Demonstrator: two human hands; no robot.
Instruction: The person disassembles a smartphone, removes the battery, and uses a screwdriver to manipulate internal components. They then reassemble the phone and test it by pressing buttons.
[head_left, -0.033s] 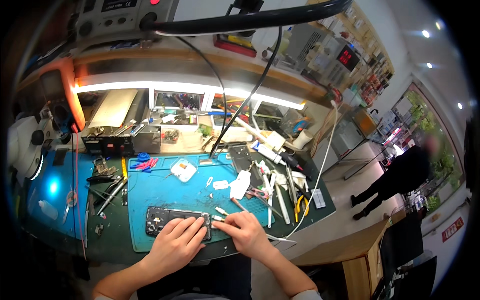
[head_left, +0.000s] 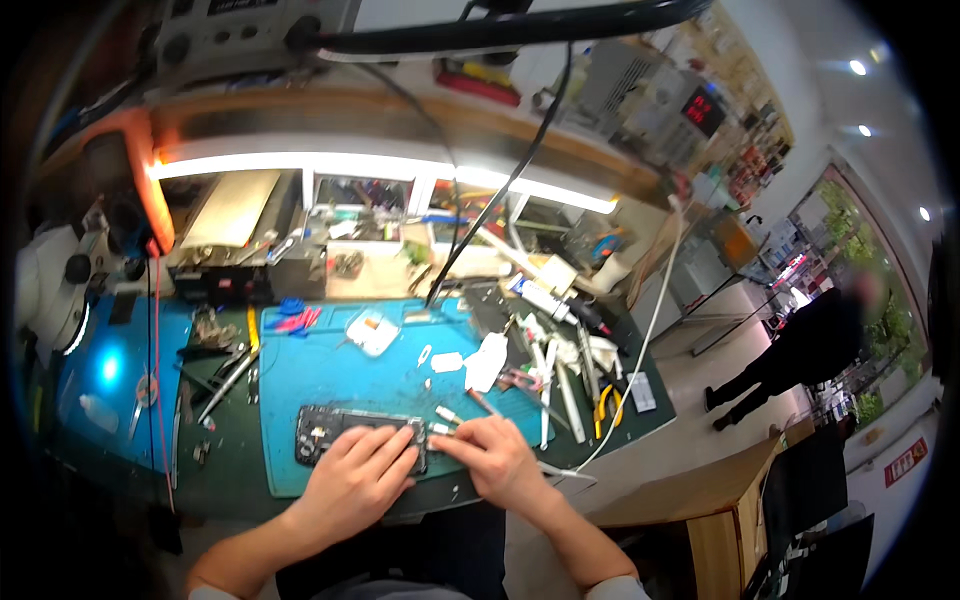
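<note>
a phone point(head_left: 320, 430) lies on blue matting point(head_left: 330, 372), striplight point(head_left: 380, 164) behind.

The black device point(head_left: 320, 430) is partly hidden by the left hand point(head_left: 362, 468); at eleven o'clock, a grey machine point(head_left: 235, 35) is cropped.

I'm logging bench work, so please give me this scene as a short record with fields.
Left hand: lying across an opened phone-like device
Right hand: fingertips by the device's right end; whether they pinch anything is unclear
Surface under device: blue mat
Farther back on mat: small clear box
Right of mat: pliers with yellow handles
Background, right: another person, dark clothing, standing
</note>
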